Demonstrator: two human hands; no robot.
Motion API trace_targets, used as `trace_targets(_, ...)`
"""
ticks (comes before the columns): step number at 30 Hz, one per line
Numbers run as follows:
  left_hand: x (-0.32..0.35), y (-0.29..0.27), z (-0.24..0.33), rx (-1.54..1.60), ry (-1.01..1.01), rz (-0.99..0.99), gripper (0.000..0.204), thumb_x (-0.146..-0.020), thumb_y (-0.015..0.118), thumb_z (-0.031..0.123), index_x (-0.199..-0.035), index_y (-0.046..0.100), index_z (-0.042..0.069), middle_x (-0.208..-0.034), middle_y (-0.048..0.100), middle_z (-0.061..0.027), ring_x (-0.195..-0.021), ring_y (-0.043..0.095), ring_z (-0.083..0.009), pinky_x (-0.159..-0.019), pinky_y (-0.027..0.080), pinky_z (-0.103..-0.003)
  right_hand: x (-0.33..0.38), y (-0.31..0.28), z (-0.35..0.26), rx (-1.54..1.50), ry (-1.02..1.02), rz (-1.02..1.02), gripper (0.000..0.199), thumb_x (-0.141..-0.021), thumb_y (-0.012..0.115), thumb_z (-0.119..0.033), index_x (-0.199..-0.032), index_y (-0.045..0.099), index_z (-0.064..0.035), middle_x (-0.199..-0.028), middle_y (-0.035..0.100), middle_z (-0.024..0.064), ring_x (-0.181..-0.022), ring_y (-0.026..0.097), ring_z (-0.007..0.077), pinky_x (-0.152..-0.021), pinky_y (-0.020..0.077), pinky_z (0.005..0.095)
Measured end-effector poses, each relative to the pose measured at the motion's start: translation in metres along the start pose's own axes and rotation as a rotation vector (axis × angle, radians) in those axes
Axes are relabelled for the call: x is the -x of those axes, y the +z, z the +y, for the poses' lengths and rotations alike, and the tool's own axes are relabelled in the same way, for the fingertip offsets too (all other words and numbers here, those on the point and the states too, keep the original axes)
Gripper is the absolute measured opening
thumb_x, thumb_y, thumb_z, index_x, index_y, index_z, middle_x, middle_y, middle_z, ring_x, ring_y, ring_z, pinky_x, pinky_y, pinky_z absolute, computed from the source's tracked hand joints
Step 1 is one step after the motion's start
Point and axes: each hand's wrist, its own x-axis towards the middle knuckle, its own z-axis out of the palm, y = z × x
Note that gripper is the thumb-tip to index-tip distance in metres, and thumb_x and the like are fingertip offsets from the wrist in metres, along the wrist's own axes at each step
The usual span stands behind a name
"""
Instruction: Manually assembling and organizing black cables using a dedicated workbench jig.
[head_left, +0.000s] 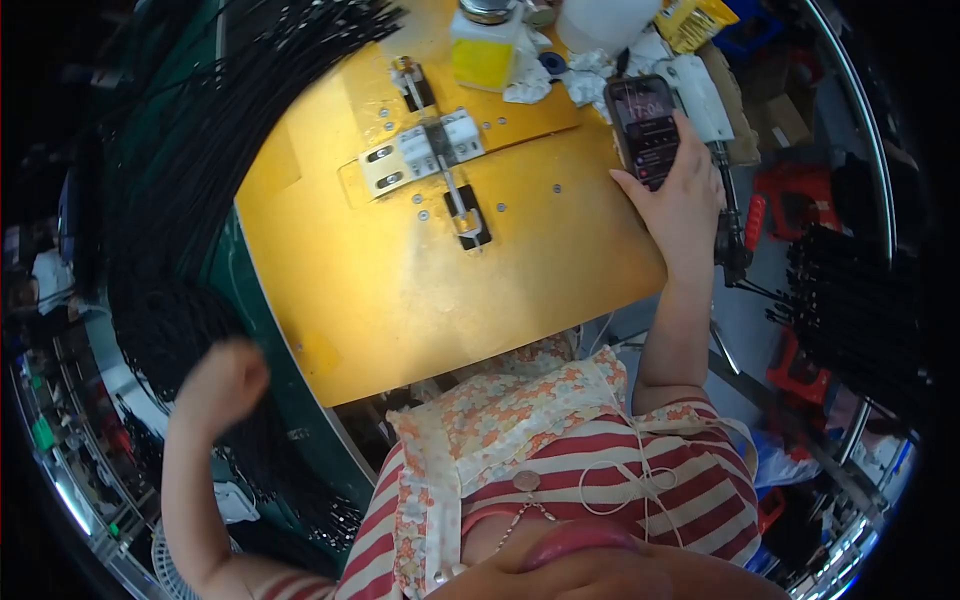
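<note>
My right hand [685, 195] is closed round the lower part of a dark smartphone [643, 128], its thumb by the lower left corner and its fingers along the right edge. The phone's screen is lit, and it lies at the right edge of a yellow metal work plate [400, 310]. Off the plate's left side, my left hand [222, 385] is curled like a fist and blurred by motion; what it holds, if anything, is hidden. Beside and beyond that hand hangs a thick bundle of black cables [185, 200]. A metal clamp fixture [428, 150] is mounted on the plate, apart from both hands.
At the plate's far edge stand a bottle with yellow liquid [484, 50], crumpled white tissues [590, 78] and a yellow packet [695, 24]. More black cables [850, 300] hang at the right, near red stools [797, 200]. A curved metal rail [868, 130] runs along the right.
</note>
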Motion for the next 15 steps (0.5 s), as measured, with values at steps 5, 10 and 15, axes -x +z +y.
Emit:
trace_targets(5,-0.086,-0.026,-0.024,-0.329,0.180,1.015,0.038,-0.074,0.065,0.006,-0.110,0.055,0.003,-0.118,0.053,-0.0132,-0.102,0.056,-0.0316,-0.088,0.048,-0.040,0.000,-0.019,-0.026,-0.006,-0.347,0.175,0.079,-0.074,0.077,-0.031,-0.140,0.037,-0.0148,-0.130,0.046,0.0139,-0.120,0.046,0.0328,-0.100,0.0323,0.0474)
trace_targets(10,-0.158,-0.057,-0.041,-0.046,0.034,1.143,0.037,-0.075,0.067,0.014,-0.109,0.055,0.005,-0.105,0.061,-0.0143,-0.093,0.062,-0.0324,-0.079,0.053,-0.040,0.010,-0.023,-0.065,-0.135,-0.513,0.080,0.066,-0.078,0.074,-0.024,-0.136,0.044,-0.0102,-0.130,0.046,0.0140,-0.120,0.045,0.0317,-0.101,0.0322,0.0435)
trace_targets(15,-0.130,-0.067,-0.017,-0.112,-0.081,0.768,0.023,-0.081,0.065,0.019,-0.098,0.060,0.004,-0.096,0.064,-0.0129,-0.091,0.064,-0.0314,-0.074,0.054,-0.041,0.015,-0.021,-0.076,-0.320,-0.557,-0.021,0.057,-0.079,0.072,-0.019,-0.130,0.049,-0.0078,-0.130,0.048,0.0135,-0.119,0.046,0.0315,-0.100,0.0343,0.0428)
